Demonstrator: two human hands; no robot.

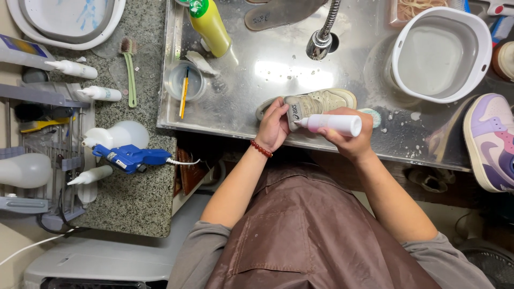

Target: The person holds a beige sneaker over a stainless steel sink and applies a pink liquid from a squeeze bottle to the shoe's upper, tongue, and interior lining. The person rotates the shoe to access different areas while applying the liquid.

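A worn beige sneaker (321, 101) lies on its side on the wet steel sink top (267, 64). My left hand (273, 127) grips its heel end; a red bead bracelet sits on that wrist. My right hand (350, 140) holds a white squeeze bottle (334, 124) sideways, its nozzle pointing left at the sneaker's heel. A small round teal brush (372, 115) shows just behind the bottle.
A white basin (441, 53) stands at the right, with a purple-and-white sneaker (492, 142) beside it. A tap (321, 37), yellow bottle (210, 24), a dark shoe sole and a clear cup with brushes (184, 81) lie further back. Bottles, a green brush and a blue tool (128, 157) crowd the granite counter.
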